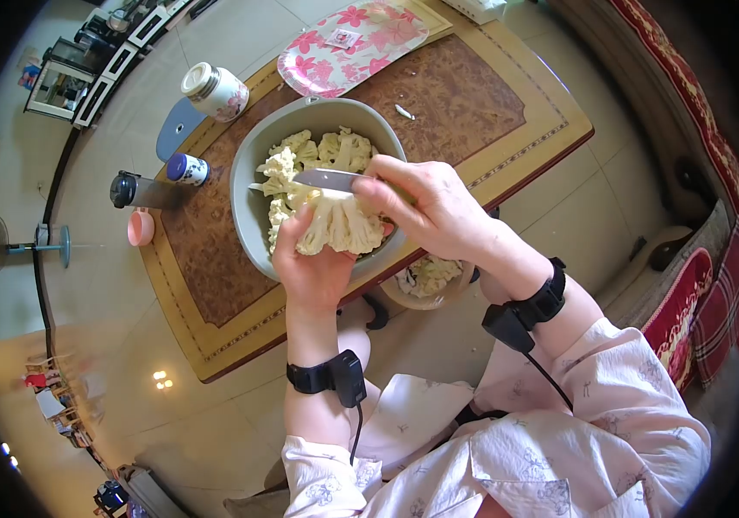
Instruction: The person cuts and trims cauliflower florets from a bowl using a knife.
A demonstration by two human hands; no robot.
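My left hand (313,263) is closed around a large piece of cauliflower (339,226), holding it over the near side of a grey basin (247,147). In my right hand (425,203) is a knife (326,179), its blade pointing left across the top of that piece. The knife's handle is hidden by my fingers. Cut cauliflower florets (305,151) lie in the basin behind the blade. Whether the blade touches the held piece I cannot tell for sure.
On the wooden table (473,95) are a floral tray (352,43), a floral jar (214,91), a blue-lidded jar (188,169), a dark-capped bottle (141,190) and a pink cup (141,227). Below the near edge stands a bowl of cauliflower scraps (428,278). A sofa (688,224) is at right.
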